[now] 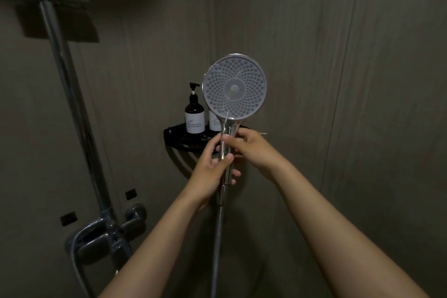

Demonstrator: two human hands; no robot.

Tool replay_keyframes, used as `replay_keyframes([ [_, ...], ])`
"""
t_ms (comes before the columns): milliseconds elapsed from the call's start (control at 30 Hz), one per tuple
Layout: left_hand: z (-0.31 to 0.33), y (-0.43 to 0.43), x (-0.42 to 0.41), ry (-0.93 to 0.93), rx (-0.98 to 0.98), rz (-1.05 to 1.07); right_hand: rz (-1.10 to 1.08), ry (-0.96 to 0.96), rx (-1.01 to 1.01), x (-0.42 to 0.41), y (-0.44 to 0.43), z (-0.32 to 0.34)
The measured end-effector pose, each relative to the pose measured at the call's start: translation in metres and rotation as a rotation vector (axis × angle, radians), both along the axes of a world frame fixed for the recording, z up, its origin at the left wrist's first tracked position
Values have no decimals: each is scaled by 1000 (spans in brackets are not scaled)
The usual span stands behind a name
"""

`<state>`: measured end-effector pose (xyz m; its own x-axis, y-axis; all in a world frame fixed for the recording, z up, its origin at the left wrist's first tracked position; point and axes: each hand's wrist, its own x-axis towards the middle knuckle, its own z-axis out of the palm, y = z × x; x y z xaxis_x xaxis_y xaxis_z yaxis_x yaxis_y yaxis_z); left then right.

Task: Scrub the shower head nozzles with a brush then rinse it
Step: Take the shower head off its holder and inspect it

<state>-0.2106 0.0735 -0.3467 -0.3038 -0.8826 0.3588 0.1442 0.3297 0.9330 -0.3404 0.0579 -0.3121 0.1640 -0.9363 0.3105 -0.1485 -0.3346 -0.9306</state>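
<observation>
**Both my hands on the shower head, nozzles facing me**

My left hand (215,167) is wrapped round the smooth chrome handle of the round shower head (234,87), thumb across the front and fingers curled behind. My right hand (251,147) grips the same handle just above it, at the neck, with the thumb pressed on the metal. The head stands upright in front of me. Its flat, pale grey face is dotted with rings of small nozzles inside a shiny rim. A ribbed metal hose (219,225) hangs straight down from the handle. Behind it, a black corner shelf (174,132) carries a dark pump bottle (194,113) with a white label. At my left, a chrome riser pipe (72,104) runs down the matte grey-brown wall panels (338,80).
</observation>
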Motion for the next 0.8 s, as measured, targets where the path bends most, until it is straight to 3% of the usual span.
replay_keyframes([
  [200,-14,7,12,8,93,-30,-106,-177,-29,3,10,-9],
  [400,-33,12,13,-111,118,-11,-228,-258,-66,-1,16,-19],
  [800,-36,9,17,-344,6,-148,-289,-491,-7,-16,27,-25],
])
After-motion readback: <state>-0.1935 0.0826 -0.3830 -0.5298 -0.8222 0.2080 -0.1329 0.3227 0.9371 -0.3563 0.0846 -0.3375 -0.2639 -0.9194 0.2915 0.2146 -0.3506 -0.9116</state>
